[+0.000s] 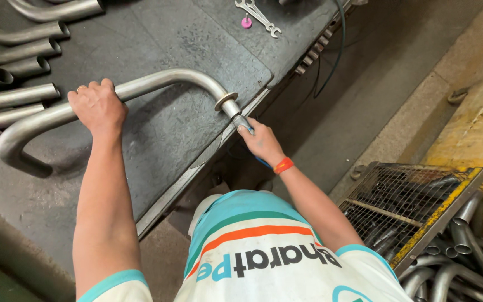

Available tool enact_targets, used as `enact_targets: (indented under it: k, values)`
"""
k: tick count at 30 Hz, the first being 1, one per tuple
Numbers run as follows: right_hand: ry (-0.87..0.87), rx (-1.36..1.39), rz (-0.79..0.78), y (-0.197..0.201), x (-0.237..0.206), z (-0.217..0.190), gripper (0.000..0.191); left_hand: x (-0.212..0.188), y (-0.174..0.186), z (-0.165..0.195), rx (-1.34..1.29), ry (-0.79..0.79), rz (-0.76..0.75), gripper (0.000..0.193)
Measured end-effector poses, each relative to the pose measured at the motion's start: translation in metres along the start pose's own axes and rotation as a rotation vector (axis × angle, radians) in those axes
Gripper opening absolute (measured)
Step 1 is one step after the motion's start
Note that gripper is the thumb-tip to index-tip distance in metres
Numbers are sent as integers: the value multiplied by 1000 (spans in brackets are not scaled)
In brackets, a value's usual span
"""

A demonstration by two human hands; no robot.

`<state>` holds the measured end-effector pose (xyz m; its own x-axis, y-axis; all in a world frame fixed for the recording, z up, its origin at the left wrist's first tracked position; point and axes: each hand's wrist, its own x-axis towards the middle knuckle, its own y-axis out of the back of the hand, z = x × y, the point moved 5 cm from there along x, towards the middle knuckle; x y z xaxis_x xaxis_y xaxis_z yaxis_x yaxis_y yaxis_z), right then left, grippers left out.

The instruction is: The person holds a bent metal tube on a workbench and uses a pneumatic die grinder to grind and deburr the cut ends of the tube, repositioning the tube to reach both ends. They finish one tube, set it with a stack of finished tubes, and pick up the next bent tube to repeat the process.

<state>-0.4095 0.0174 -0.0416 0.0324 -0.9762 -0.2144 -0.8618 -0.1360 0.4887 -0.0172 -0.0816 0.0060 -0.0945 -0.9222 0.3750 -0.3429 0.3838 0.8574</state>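
A left hand (97, 106) is gripping a bent steel pipe (157, 83) lying on the dark surface (157, 134), fingers clenched around it. The right hand (262, 142) is clasping a tool (241, 122) at its flanged end. The pipe looks heavy, rigid, smooth.

A bent steel pipe (141, 86) is pressed onto the dark tabletop (163, 134) by the left hand (97, 106). A small tool (240, 120) at the flanged pipe end is gripped by the right hand (263, 142). More pipes (12, 67) are stacked far left, and a wire basket (415, 207) stands near right.
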Motion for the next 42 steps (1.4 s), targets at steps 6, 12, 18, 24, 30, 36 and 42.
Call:
enact_targets:
  k: [6, 12, 18, 24, 30, 36, 42]
  values:
    - [-230, 361, -70, -9, 0, 11, 43, -1, -2, -2, -9, -1, -2, 8]
    - [-122, 114, 98, -17, -2, 2, 42, -1, -5, -2, -25, -1, -10, 8]
    - [50, -110, 66, -12, -1, 0, 45, -8, 0, -4, -28, 9, 40, 9]
    - [-184, 443, -157, -18, 5, 24, 36, -6, 2, -6, -35, 14, 39, 7]
    - [-213, 588, 14, -42, -4, 27, 42, -6, -1, -5, -33, 4, 15, 8]
    - [124, -267, 267, -21, -16, -10, 49, -6, -2, -5, -47, 12, 10, 9]
    - [-20, 0, 10, -6, -11, -5, 45, -8, -2, -5, -44, 14, 20, 9]
